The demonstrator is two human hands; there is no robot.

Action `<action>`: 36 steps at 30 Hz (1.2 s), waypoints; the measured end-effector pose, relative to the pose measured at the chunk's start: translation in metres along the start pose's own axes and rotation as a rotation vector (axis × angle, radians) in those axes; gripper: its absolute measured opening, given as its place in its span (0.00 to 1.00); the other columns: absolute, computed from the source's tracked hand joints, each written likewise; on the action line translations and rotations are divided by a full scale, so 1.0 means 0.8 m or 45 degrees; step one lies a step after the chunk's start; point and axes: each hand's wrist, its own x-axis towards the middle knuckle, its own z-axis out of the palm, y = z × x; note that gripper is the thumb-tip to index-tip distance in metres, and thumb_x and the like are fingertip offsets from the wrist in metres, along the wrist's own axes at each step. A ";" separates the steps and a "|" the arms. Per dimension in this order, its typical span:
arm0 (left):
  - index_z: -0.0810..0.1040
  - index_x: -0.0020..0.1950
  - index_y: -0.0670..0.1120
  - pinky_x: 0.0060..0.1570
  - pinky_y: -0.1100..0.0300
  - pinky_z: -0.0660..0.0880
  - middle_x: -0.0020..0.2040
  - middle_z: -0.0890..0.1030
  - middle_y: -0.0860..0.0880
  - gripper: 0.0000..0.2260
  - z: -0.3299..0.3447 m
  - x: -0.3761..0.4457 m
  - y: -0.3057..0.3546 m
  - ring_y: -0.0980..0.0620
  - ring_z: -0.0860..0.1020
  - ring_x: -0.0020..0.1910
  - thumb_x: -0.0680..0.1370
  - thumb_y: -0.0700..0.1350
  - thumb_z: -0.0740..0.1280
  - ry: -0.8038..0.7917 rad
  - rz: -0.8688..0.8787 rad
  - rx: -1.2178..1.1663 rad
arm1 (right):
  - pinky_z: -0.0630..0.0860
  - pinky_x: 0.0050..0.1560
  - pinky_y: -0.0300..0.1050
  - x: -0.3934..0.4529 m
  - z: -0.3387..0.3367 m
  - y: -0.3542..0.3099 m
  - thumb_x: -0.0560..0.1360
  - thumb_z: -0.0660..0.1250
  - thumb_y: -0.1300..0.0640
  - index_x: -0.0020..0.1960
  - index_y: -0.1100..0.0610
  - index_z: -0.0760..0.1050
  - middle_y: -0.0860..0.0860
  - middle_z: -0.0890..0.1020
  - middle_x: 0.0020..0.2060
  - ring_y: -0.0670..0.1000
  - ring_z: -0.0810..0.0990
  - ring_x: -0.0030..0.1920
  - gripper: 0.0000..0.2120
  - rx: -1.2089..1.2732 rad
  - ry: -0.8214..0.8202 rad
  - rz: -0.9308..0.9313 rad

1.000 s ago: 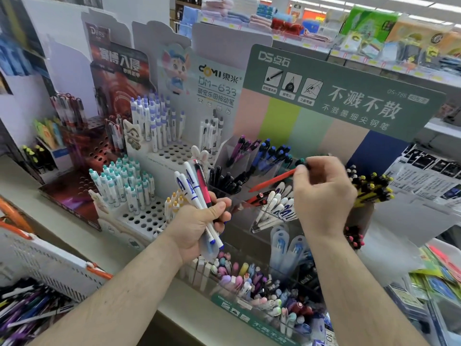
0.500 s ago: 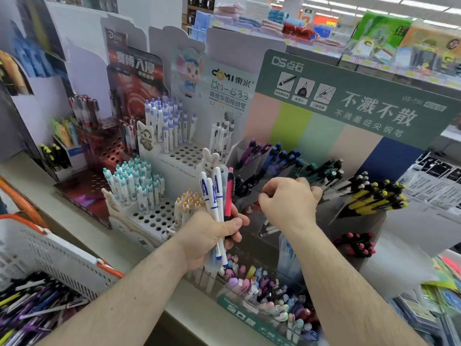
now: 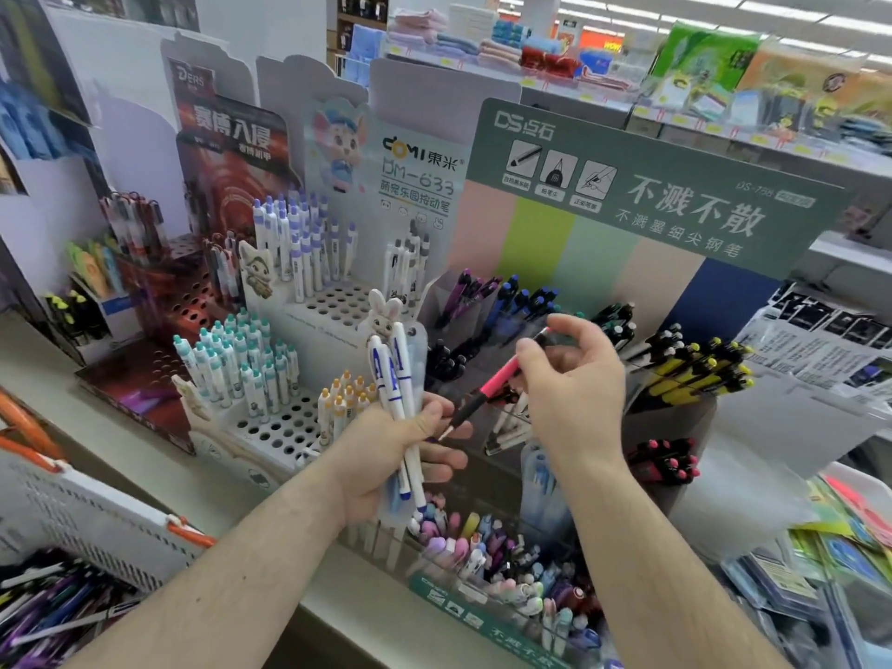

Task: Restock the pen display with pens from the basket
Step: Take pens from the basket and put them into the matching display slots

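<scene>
At seven o'clock the basket [image 3: 96, 519] waits with loose pens. Nearer centre, the left hand [image 3: 386, 456] clasps a bunch of white pens [image 3: 398, 379] upright, apparently as a ready supply. Just beyond, at one o'clock, the right hand [image 3: 569, 379] pinches a pink pen [image 3: 497, 381], likely bound for the pen display [image 3: 642, 219].

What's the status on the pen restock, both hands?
Left hand grips a bundle of white pens. Right hand pinches the pink pen, tip toward the left hand. Nothing blocking the display compartments.
</scene>
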 end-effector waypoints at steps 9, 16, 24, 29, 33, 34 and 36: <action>0.75 0.46 0.43 0.27 0.65 0.72 0.34 0.81 0.48 0.08 0.026 0.010 -0.003 0.54 0.76 0.27 0.72 0.47 0.65 -0.050 0.187 -0.154 | 0.81 0.37 0.41 -0.002 -0.037 0.001 0.77 0.71 0.61 0.49 0.54 0.77 0.55 0.83 0.39 0.50 0.83 0.34 0.05 0.255 0.257 0.215; 0.71 0.44 0.45 0.25 0.66 0.71 0.34 0.78 0.51 0.09 0.074 0.029 -0.014 0.57 0.74 0.27 0.74 0.51 0.62 -0.168 0.194 -0.479 | 0.80 0.34 0.40 -0.009 -0.092 0.001 0.79 0.68 0.63 0.48 0.59 0.77 0.52 0.84 0.33 0.49 0.84 0.32 0.02 0.337 0.327 0.343; 0.73 0.44 0.45 0.25 0.66 0.71 0.35 0.78 0.50 0.08 0.117 0.039 -0.033 0.56 0.73 0.27 0.72 0.49 0.65 -0.259 0.133 -0.281 | 0.82 0.42 0.49 0.002 -0.170 0.011 0.74 0.71 0.59 0.41 0.52 0.78 0.50 0.82 0.35 0.55 0.84 0.37 0.05 0.018 0.758 0.013; 0.72 0.44 0.45 0.26 0.65 0.71 0.36 0.77 0.49 0.08 0.126 0.040 -0.047 0.55 0.73 0.27 0.73 0.48 0.66 -0.264 0.094 -0.193 | 0.71 0.39 0.29 0.003 -0.193 0.027 0.75 0.70 0.59 0.44 0.51 0.77 0.40 0.78 0.34 0.40 0.78 0.36 0.05 -0.516 0.742 -0.198; 0.74 0.41 0.46 0.28 0.64 0.73 0.36 0.77 0.49 0.06 0.129 0.037 -0.053 0.54 0.74 0.28 0.74 0.47 0.66 -0.307 0.082 -0.102 | 0.73 0.42 0.33 0.010 -0.186 0.043 0.75 0.70 0.59 0.44 0.50 0.80 0.38 0.78 0.33 0.39 0.77 0.36 0.04 -0.720 0.455 -0.085; 0.73 0.42 0.45 0.28 0.64 0.73 0.36 0.78 0.49 0.06 0.130 0.035 -0.054 0.55 0.74 0.28 0.74 0.47 0.66 -0.327 0.072 -0.080 | 0.73 0.44 0.38 0.012 -0.182 0.045 0.75 0.70 0.59 0.45 0.51 0.81 0.39 0.78 0.33 0.42 0.77 0.38 0.03 -0.769 0.372 -0.046; 0.72 0.42 0.45 0.29 0.65 0.73 0.36 0.78 0.49 0.06 0.130 0.033 -0.055 0.55 0.74 0.27 0.73 0.46 0.66 -0.368 0.047 -0.045 | 0.73 0.47 0.42 0.015 -0.175 0.045 0.74 0.70 0.58 0.47 0.52 0.84 0.42 0.81 0.36 0.48 0.79 0.44 0.05 -0.884 0.250 -0.022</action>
